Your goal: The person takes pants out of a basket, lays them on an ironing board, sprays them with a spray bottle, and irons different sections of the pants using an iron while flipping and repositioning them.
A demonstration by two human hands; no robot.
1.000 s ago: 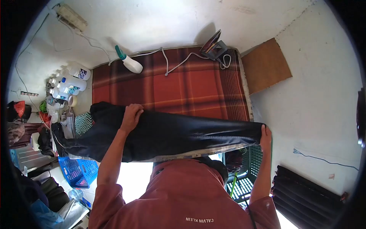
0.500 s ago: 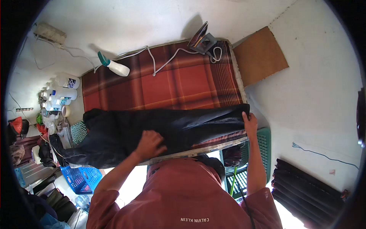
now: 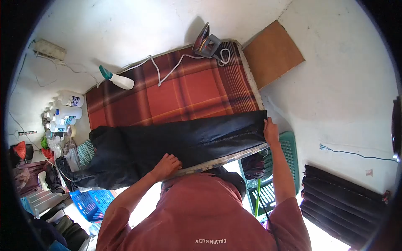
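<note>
A pair of black trousers point(image 3: 192, 136) lies lengthwise along the near side of the ironing table, one leg stretched flat to the right. My right hand point(image 3: 271, 131) has its fingers closed on the leg's hem at the right corner. My left hand point(image 3: 167, 166) rests on the near edge of the trousers, fingers apart and slightly bent. Beyond them, a red plaid cloth point(image 3: 201, 90) covers the table. An iron point(image 3: 207, 45) stands on its heel at the far edge, its pale cord trailing left. A white spray bottle with a green head point(image 3: 122, 82) lies to the left.
White jugs point(image 3: 69, 112) line the left wall. A blue basket point(image 3: 90, 203) sits below the table at left, a green basket point(image 3: 289, 152) at right. A brown board point(image 3: 273, 54) leans by the far right corner. Dark folded cloth point(image 3: 335, 205) is at lower right.
The trouser leg looks flatter and smoother at the right. My left hand has shifted toward the near edge of the trousers. My right hand still holds the hem; the view has tilted slightly.
</note>
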